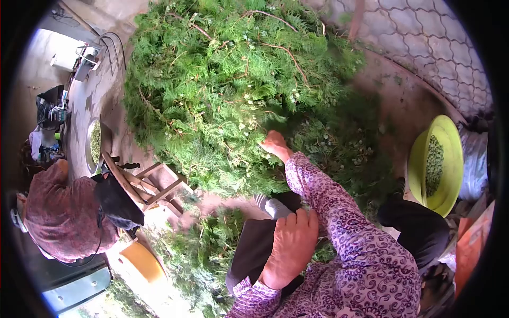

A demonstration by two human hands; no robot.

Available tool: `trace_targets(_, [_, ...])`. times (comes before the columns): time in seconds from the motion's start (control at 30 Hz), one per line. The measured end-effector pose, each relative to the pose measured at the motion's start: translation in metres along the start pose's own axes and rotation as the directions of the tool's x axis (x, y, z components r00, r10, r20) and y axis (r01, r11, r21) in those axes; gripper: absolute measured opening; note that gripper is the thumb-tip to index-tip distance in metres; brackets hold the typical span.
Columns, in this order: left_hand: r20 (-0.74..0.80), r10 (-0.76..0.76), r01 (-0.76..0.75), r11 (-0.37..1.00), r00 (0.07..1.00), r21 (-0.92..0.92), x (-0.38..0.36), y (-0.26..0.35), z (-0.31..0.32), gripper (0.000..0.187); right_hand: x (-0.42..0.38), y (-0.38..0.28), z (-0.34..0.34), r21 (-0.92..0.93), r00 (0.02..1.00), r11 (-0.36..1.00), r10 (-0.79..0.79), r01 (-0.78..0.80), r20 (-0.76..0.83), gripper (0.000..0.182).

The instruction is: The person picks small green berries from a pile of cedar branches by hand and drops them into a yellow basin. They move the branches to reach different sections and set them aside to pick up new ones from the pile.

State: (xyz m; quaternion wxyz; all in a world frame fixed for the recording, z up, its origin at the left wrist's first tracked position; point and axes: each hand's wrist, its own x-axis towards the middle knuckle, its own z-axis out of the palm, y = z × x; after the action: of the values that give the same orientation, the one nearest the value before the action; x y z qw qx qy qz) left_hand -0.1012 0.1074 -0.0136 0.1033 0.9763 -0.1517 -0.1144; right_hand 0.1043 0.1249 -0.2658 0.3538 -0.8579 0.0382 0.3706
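A large heap of green conifer branches, with small pale cones among the leaves, fills the upper middle of the view. My right hand reaches into its near side, fingers closed around a leafy conifer sprig that the foliage partly hides. My left hand rests back-up on my dark-trousered knee, holding nothing, with the fingertips bent over out of sight. To the right stands a yellow-green basin, tilted in view, with small green cones inside.
A person sits at the left beside a wooden stool and a metal bowl of green cones. More branches lie near my feet. An orange-yellow container sits lower left. Paving lies beyond the heap.
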Motion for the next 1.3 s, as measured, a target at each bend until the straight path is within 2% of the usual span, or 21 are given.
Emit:
trace_targets(0.1, [0.020, 0.003, -0.003, 1.000, 1.000, -0.026, 0.002, 0.003, -0.002, 0.031, -0.026, -0.004, -0.035, 0.072, 0.990, 0.988, -0.139, 0.139, -0.002, 0.028])
trace_targets(0.2, [-0.011, 0.006, -0.007, 0.999, 1.000, -0.039, 0.007, 0.006, -0.008, 0.032, -0.062, -0.009, -0.085, 0.092, 0.979, 0.977, -0.196, 0.191, 0.048, 0.039])
trace_targets(0.23, [0.000, 0.009, -0.009, 1.000, 1.000, -0.028, 0.008, 0.007, -0.010, 0.032, -0.080, -0.014, -0.102, 0.064, 0.972, 0.983, -0.181, 0.173, 0.153, 0.033])
trace_targets(0.27, [0.011, 0.011, -0.011, 1.000, 1.000, -0.018, 0.009, 0.008, -0.011, 0.032, -0.087, -0.010, -0.108, 0.059, 0.973, 0.983, -0.183, 0.176, 0.144, 0.033])
trace_targets(0.33, [0.005, 0.012, -0.012, 0.999, 1.000, -0.034, 0.011, 0.009, -0.010, 0.032, -0.105, 0.004, -0.117, 0.018, 0.945, 0.948, -0.318, 0.318, 0.076, 0.032])
trace_targets(0.4, [0.005, 0.012, -0.012, 0.999, 1.000, -0.044, 0.013, 0.010, -0.011, 0.032, -0.107, 0.042, -0.125, 0.047, 0.862, 0.863, -0.504, 0.503, 0.043, 0.033])
trace_targets(0.47, [-0.018, 0.011, -0.011, 0.998, 1.000, -0.054, 0.013, 0.012, -0.010, 0.030, -0.125, 0.072, -0.136, -0.024, 0.924, 0.924, -0.380, 0.381, 0.032, 0.031])
trace_targets(0.53, [-0.024, 0.024, -0.025, 0.998, 0.999, -0.061, 0.012, 0.013, -0.008, 0.030, -0.157, 0.100, -0.151, -0.099, 0.875, 0.873, -0.483, 0.477, -0.041, 0.028])
trace_targets(0.6, [-0.036, 0.038, -0.040, 0.997, 0.999, -0.064, 0.012, 0.013, -0.007, 0.029, -0.192, 0.123, -0.159, 0.042, 0.865, 0.868, -0.486, 0.494, -0.129, 0.026])
trace_targets(0.67, [-0.064, 0.040, -0.043, 0.998, 0.997, -0.043, 0.012, 0.013, -0.007, 0.029, -0.210, 0.168, -0.159, -0.141, 0.875, 0.880, -0.470, 0.454, -0.119, 0.026])
trace_targets(0.77, [-0.040, 0.053, -0.055, 0.998, 0.998, -0.031, 0.016, 0.016, -0.009, 0.031, -0.241, 0.244, -0.148, -0.196, 0.895, 0.917, -0.387, 0.348, -0.223, 0.030])
trace_targets(0.83, [-0.074, 0.066, -0.069, 0.996, 0.995, -0.050, 0.017, 0.015, -0.016, 0.031, -0.254, 0.293, -0.142, -0.269, 0.898, 0.953, -0.234, 0.137, -0.372, 0.028])
trace_targets(0.87, [-0.100, 0.067, -0.073, 0.995, 0.993, -0.063, 0.018, 0.014, -0.019, 0.031, -0.264, 0.305, -0.143, -0.270, 0.897, 0.954, -0.227, 0.127, -0.379, 0.028])
trace_targets(0.9, [-0.018, 0.029, -0.030, 0.999, 0.999, -0.016, 0.020, 0.012, -0.024, 0.030, -0.275, 0.318, -0.145, -0.317, 0.899, 0.948, -0.147, 0.010, -0.412, 0.030])
trace_targets(0.93, [-0.019, 0.042, -0.042, 0.999, 0.999, -0.022, 0.022, 0.010, -0.029, 0.030, -0.287, 0.322, -0.148, -0.356, 0.891, 0.928, -0.066, -0.111, -0.449, 0.032])
trace_targets(1.0, [0.015, -0.098, 0.098, 0.995, 0.995, -0.036, 0.023, 0.007, -0.036, 0.030, -0.295, 0.337, -0.155, -0.352, 0.905, 0.927, -0.036, -0.128, -0.424, 0.035])
trace_targets(1.03, [0.019, -0.087, 0.088, 0.995, 0.996, -0.044, 0.022, 0.007, -0.038, 0.030, -0.294, 0.345, -0.158, -0.348, 0.921, 0.929, -0.020, -0.127, -0.390, 0.039])
trace_targets(1.1, [-0.238, -0.005, 0.000, 1.000, 0.971, -0.022, 0.022, 0.006, -0.043, 0.031, -0.283, 0.362, -0.161, -0.359, 0.921, 0.931, -0.083, -0.065, -0.381, 0.043])
trace_targets(1.17, [-0.205, -0.035, 0.023, 0.998, 0.978, -0.058, 0.025, 0.008, -0.048, 0.030, -0.284, 0.363, -0.175, -0.370, 0.921, 0.929, -0.139, -0.006, -0.364, 0.048])
trace_targets(1.2, [-0.169, -0.068, 0.054, 0.995, 0.983, -0.086, 0.026, 0.008, -0.049, 0.028, -0.282, 0.355, -0.180, -0.363, 0.893, 0.932, -0.166, 0.002, -0.419, 0.046])
trace_targets(1.3, [-0.265, -0.106, 0.077, 0.990, 0.958, -0.115, 0.026, -0.003, -0.050, 0.029, -0.267, 0.322, -0.193, -0.395, 0.749, 0.918, -0.285, 0.035, -0.597, 0.042])
